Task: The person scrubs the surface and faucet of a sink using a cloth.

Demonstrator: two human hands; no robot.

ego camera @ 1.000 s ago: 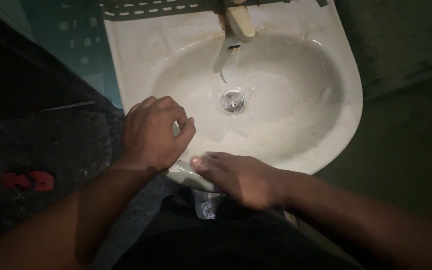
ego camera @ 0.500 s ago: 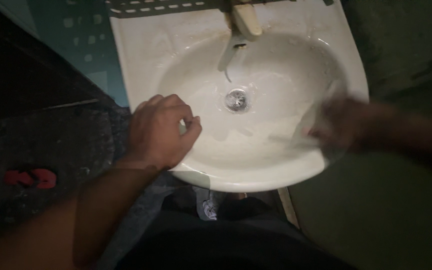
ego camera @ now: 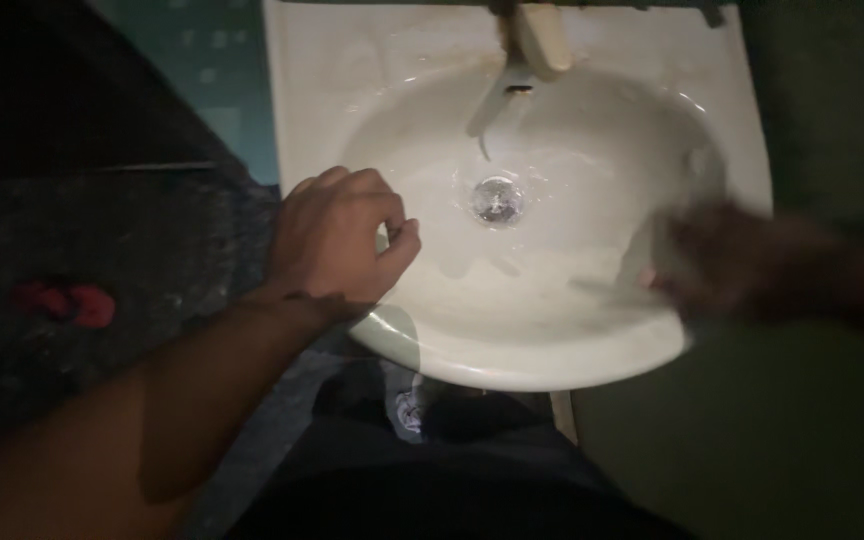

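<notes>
While the left hand (ego camera: 337, 245) clutches the sink (ego camera: 592, 365) rim, right hand's (ego camera: 722, 265) grip blurs, untellable.

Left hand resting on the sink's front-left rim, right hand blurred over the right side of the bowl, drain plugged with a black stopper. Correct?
Not quite. The head view shows the drain open, a shiny metal ring with no black stopper. The rest holds: the left hand rests on the front-left rim of the sink, and the right hand is blurred over the bowl's right side.

White oval washbasin (ego camera: 592, 355), wet inside, metal drain (ego camera: 498, 198) at its centre.
</notes>
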